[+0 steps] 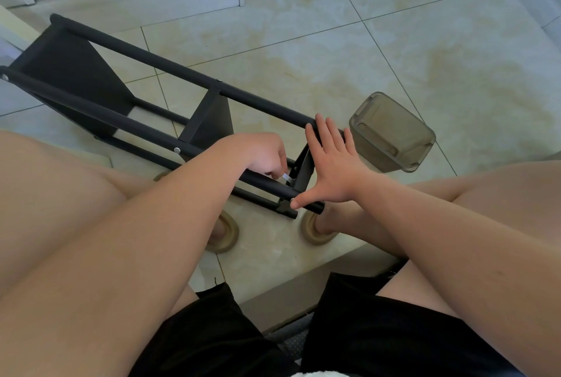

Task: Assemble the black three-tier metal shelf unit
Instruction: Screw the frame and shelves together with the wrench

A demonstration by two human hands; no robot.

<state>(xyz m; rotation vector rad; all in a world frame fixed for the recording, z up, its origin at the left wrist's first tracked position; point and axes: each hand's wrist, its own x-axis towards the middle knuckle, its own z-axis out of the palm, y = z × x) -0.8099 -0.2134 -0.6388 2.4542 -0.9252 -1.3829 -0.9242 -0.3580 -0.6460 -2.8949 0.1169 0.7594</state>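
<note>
The right hand (331,164) is spread, fingers straight, across two poles of the shelf unit (69,73) on the floor (394,43). One silver tool (287,177) is pinched in the left hand (261,153) at the nearest of three tiers.

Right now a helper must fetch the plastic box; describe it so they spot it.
Find the black shelf lying on the tiled floor. By its near end, beyond the right hand, sits the box. It alone is see-through brown.
</note>
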